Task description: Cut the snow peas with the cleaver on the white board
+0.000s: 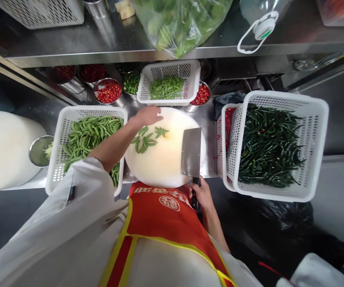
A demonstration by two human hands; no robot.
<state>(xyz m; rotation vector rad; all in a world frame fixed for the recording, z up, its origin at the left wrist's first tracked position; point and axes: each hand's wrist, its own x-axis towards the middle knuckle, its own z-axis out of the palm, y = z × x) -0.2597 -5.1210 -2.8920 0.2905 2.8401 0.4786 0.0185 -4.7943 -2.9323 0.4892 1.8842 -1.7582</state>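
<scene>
My right hand grips the black handle of a cleaver, whose broad blade lies over the right side of a round white cutting board. My left hand is above the board's far left edge, fingers stretched to the right, with nothing visible in it. Several green pea pods lie loose on the board, just nearer to me than that hand. Under my left forearm stands a white basket full of pods. Beyond the board, a smaller white basket holds cut green pieces.
At right, a large white basket of dark green chillies overlaps another basket with red chillies. Metal pots of chopped red chillies line the back. A steel shelf overhangs them. A second round board lies far left.
</scene>
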